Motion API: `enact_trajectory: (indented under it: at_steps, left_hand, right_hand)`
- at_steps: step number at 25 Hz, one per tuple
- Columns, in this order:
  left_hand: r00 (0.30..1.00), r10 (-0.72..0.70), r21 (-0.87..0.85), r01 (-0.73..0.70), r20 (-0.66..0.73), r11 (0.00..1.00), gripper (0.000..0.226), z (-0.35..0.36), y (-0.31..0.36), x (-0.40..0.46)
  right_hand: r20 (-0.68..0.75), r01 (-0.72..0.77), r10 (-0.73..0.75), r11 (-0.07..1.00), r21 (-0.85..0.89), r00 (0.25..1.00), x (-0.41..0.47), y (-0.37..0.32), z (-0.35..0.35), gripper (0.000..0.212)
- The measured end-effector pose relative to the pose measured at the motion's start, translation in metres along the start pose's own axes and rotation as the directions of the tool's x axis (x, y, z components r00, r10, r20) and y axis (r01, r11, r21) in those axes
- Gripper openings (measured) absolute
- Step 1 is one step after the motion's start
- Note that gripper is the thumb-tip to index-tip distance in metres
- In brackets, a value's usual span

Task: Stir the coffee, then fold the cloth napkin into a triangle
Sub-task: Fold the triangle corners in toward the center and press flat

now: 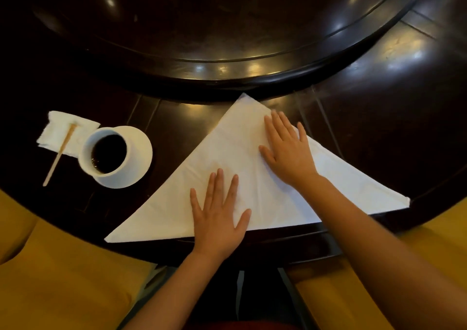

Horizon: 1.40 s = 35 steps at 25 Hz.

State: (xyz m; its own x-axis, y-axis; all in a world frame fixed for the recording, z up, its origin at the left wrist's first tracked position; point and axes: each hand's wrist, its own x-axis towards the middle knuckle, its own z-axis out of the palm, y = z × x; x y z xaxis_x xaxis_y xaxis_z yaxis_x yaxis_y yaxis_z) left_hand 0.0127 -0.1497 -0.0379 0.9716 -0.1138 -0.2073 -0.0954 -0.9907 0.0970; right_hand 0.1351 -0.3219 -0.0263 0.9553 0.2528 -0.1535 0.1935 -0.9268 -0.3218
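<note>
A white cloth napkin (pixel 171 203) lies flat on the dark table as a wide triangle, its long edge toward me and its tip pointing away. My left hand (pixel 218 216) rests palm down on the napkin near the long edge, fingers spread. My right hand (pixel 286 150) lies palm down on the napkin's upper right part, fingers spread too. Left of the napkin stands a white cup of black coffee (pixel 107 154) on a white saucer (pixel 141 148). A wooden stir stick (pixel 62 150) lies partly on a small paper napkin (pixel 56 130) beside the cup.
The dark wooden table (pixel 177 117) has a raised round turntable (pixel 227 72) just beyond the napkin's tip. Its curved near edge runs below the napkin. Yellow seat cushions (pixel 63 279) flank me on both sides.
</note>
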Motion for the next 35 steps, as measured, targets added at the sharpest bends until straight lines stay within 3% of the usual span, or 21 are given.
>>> enact_trajectory:
  at_steps: [4, 8, 14, 17, 21, 24, 26, 29, 31, 32, 33, 35]
  left_hand:
    - [0.986, 0.169, -0.017, -0.169, -0.015, 0.985, 0.072, -0.002, 0.038, 0.015]
    - [0.967, 0.252, 0.075, -0.255, 0.047, 0.964, 0.076, 0.009, 0.06, 0.03]
    - [0.959, 0.281, 0.095, -0.283, 0.035, 0.954, 0.072, 0.006, 0.066, 0.033]
    - [0.955, 0.294, 0.095, -0.296, 0.038, 0.95, 0.07, 0.004, 0.066, 0.034]
    - [0.956, 0.292, 0.09, -0.293, 0.028, 0.952, 0.067, 0.003, 0.066, 0.034]
    - [0.955, 0.295, 0.106, -0.297, 0.03, 0.949, 0.069, 0.003, 0.067, 0.034]
    - [0.954, 0.298, 0.096, -0.299, 0.028, 0.949, 0.07, 0.003, 0.067, 0.035]
    - [0.953, 0.301, 0.06, -0.302, 0.027, 0.951, 0.068, 0.002, 0.066, 0.035]
    - [0.96, 0.28, -0.021, -0.28, 0.005, 0.96, 0.067, -0.001, 0.065, 0.034]
    - [0.965, 0.262, -0.07, -0.262, -0.015, 0.962, 0.066, -0.002, 0.065, 0.033]
    - [0.97, 0.24, -0.118, -0.243, -0.043, 0.963, 0.066, -0.004, 0.064, 0.033]
    - [0.975, 0.197, -0.217, -0.214, -0.098, 0.952, 0.065, -0.006, 0.062, 0.031]
  right_hand:
    - [-0.055, -0.262, 0.26, 0.965, -0.028, 0.964, -0.086, 0.041, -0.017, 0.064]
    - [-0.051, -0.525, 0.526, 0.829, -0.192, 0.849, -0.133, 0.088, -0.037, 0.065]
    - [-0.07, -0.619, 0.62, 0.755, -0.218, 0.781, -0.151, 0.11, -0.043, 0.054]
    - [-0.023, -0.635, 0.64, 0.755, -0.168, 0.768, -0.152, 0.117, -0.05, 0.037]
    - [0.129, -0.58, 0.576, 0.814, -0.007, 0.807, -0.15, 0.117, -0.07, 0.014]
    - [0.292, -0.544, 0.472, 0.797, 0.262, 0.832, -0.144, 0.11, -0.103, 0.036]
    - [0.304, -0.449, 0.345, 0.789, 0.419, 0.888, -0.136, 0.102, -0.126, 0.039]
    - [0.276, -0.303, 0.16, 0.724, 0.619, 0.948, -0.114, 0.087, -0.148, 0.02]
    - [0.306, -0.289, 0.093, 0.658, 0.695, 0.947, -0.095, 0.077, -0.153, 0.009]
    - [0.338, -0.303, 0.07, 0.635, 0.71, 0.938, -0.086, 0.072, -0.154, 0.013]
    - [0.373, -0.311, 0.042, 0.643, 0.7, 0.927, -0.076, 0.068, -0.153, 0.02]
    - [0.413, -0.25, -0.025, 0.763, 0.597, 0.91, -0.055, 0.063, -0.147, 0.027]
